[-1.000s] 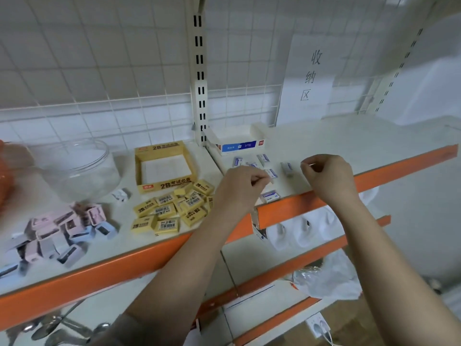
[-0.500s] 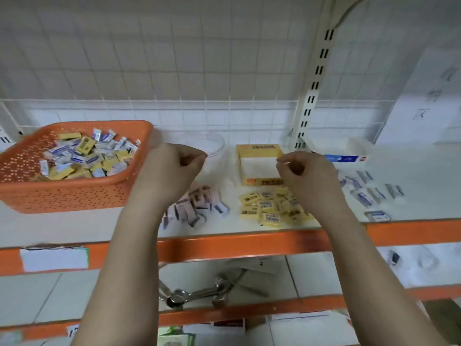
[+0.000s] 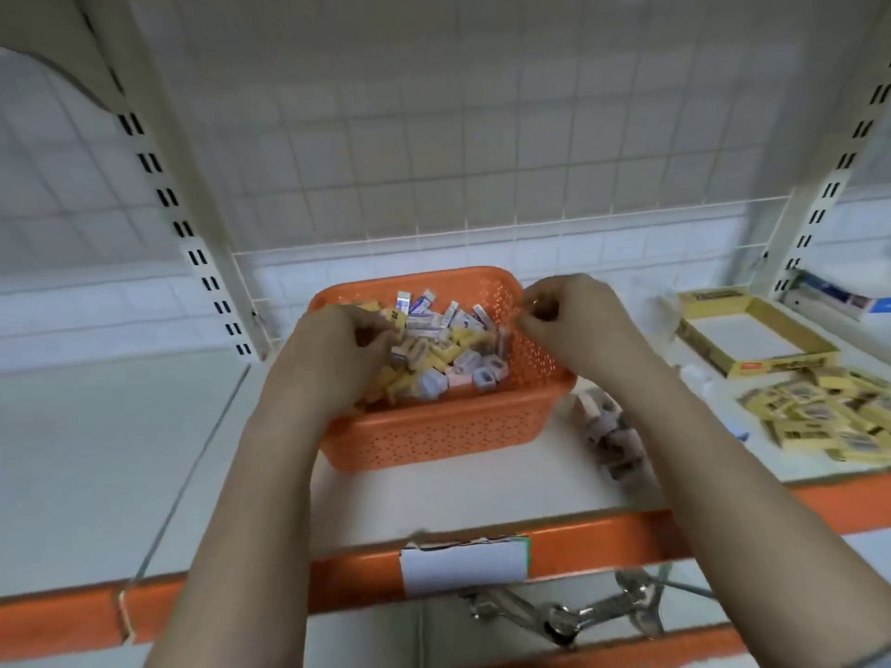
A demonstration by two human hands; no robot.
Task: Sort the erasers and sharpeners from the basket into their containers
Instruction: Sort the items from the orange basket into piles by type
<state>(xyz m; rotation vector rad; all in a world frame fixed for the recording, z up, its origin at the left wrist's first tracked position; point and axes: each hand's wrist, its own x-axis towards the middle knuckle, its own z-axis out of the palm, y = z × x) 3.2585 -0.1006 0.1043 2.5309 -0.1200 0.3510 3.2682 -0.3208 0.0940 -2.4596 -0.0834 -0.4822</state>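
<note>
The orange perforated basket (image 3: pixel 434 441) stands on the white shelf, holding a mixed heap of yellow erasers, blue-and-white erasers and small sharpeners (image 3: pixel 448 349). My left hand (image 3: pixel 332 359) is inside the basket at its left side, and its curled fingertips pinch a yellow eraser (image 3: pixel 396 322) at the heap's edge. My right hand (image 3: pixel 573 320) hovers over the basket's right rim with fingers and thumb curled together, and nothing shows between them.
Pale sharpeners (image 3: pixel 610 431) lie heaped right of the basket. Farther right are loose yellow erasers (image 3: pixel 819 417), an open yellow box (image 3: pixel 752 330) and a blue-and-white box (image 3: pixel 839 294). Slotted uprights (image 3: pixel 193 233) flank the bay. Metal utensils (image 3: pixel 569 614) lie on the lower shelf.
The view has swung left from the sorted piles to the basket. Both hands moved left with it; my left hand has dropped into the basket and my right is over its right rim.
</note>
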